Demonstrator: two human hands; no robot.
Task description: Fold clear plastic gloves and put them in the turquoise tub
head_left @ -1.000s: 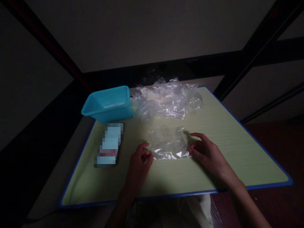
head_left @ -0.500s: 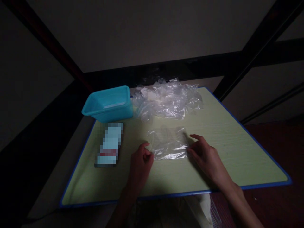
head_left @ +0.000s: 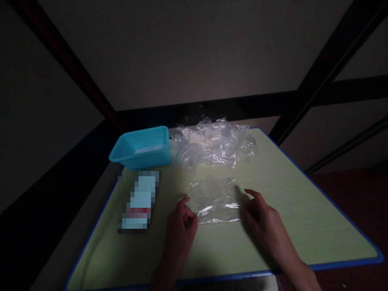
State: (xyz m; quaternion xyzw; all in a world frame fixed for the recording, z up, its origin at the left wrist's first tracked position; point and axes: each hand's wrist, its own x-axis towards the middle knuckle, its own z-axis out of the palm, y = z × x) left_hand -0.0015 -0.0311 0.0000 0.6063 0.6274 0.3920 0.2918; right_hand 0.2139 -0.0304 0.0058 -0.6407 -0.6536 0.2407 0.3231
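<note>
A clear plastic bag (head_left: 216,204) lies flat on the pale yellow-green table (head_left: 297,230), light glinting along its near half. At its left edge my left hand (head_left: 182,224) is closed, thumb and curled fingers pinching the plastic near the lower corner. My right hand (head_left: 262,214) grips the opposite edge between thumb and fingers, its index finger raised and bent above the table. Beyond the bag, a heap of crumpled clear plastic bags (head_left: 218,147) covers the back of the table.
A turquoise plastic basin (head_left: 148,159) stands at the back left, something whitish inside. In front of it lies a pixelated flat object (head_left: 141,200), like a phone. Blue edging (head_left: 342,264) rims the table, and a wall (head_left: 200,60) rises behind.
My view has tilted upward, so the table and everything on it sit lower in the picture. Both hands keep about the same places at the bag's edges.
</note>
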